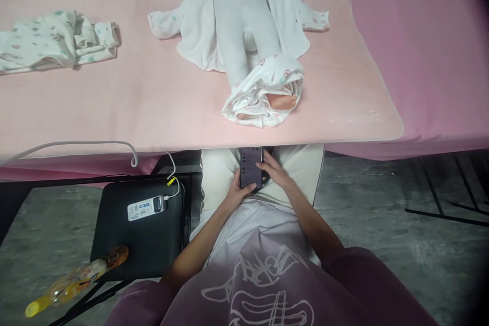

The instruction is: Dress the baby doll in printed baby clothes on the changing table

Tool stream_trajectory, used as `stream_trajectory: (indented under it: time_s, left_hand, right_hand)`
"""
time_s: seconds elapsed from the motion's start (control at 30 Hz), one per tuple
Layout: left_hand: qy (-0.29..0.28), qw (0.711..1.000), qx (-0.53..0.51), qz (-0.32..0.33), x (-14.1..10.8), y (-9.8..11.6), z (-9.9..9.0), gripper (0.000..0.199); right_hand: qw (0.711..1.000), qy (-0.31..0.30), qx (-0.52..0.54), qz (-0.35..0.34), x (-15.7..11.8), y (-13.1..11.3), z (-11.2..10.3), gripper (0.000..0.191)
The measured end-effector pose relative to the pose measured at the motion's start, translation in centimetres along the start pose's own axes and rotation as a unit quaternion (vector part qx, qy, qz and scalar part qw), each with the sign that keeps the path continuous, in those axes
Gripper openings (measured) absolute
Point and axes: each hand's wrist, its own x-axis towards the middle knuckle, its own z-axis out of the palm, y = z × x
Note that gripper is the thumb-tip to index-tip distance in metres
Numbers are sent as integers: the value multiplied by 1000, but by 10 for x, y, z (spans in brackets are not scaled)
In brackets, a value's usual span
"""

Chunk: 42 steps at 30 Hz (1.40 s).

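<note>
A smartphone (pixel 250 169) with a lit screen rests over my lap, just below the table's front edge. My left hand (pixel 239 192) is wrapped round its lower left side, thumb across the bottom. On the other side my right hand (pixel 275 170) grips the right edge, its thumb at the screen. Above, on the pink mat, lies a baby doll (pixel 244 5) with a pale cloth body. An opened white top (pixel 196 23) spreads out under its torso, sleeves to both sides. Printed white pants (pixel 267 89) are bunched round its feet.
A folded printed baby garment (pixel 57 41) lies on the left of the pink mat (pixel 153 107). Below left, a black stool (pixel 130 244) carries a white power bank (pixel 145 209) with a cable and a drink bottle (pixel 76 280). Thin black metal legs (pixel 431 188) stand at right.
</note>
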Motion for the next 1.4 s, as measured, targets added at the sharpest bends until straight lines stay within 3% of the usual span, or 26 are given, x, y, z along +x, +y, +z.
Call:
stream_trajectory:
  time_s: [0.13, 0.43, 0.83, 1.0, 1.17, 1.23, 1.3, 1.4]
  left_hand:
    - [-3, 1000, -7, 1, 1, -2, -3, 83]
    - [-26, 999, -18, 6, 2, 1, -1, 80]
    - [-19, 998, -50, -17, -1, 8, 6, 82]
    - [12, 995, -86, -45, -1, 11, 2, 81]
    - [80, 992, -79, -63, -4, 14, -5, 79]
    - [122, 991, -43, -21, -8, 18, -5, 75]
    - [159, 985, 18, 62, -12, 24, -2, 73]
    - [199, 951, 135, 196, -15, 32, 1, 71]
  right_hand:
    - [1000, -3, 4, -22, 1, 2, 2, 65]
    - [1000, 15, 9, -5, 2, 10, -1, 49]
    - [998, 55, 36, 13, 8, 21, -3, 57]
    - [996, 35, 77, 4, 10, 25, 4, 56]
    - [989, 48, 137, -1, 13, 26, 31, 48]
    - [983, 75, 166, -13, 16, 26, 47, 41]
    - [972, 118, 203, -18, 20, 27, 65, 37]
    - [953, 169, 253, -20, 28, 27, 90, 36]
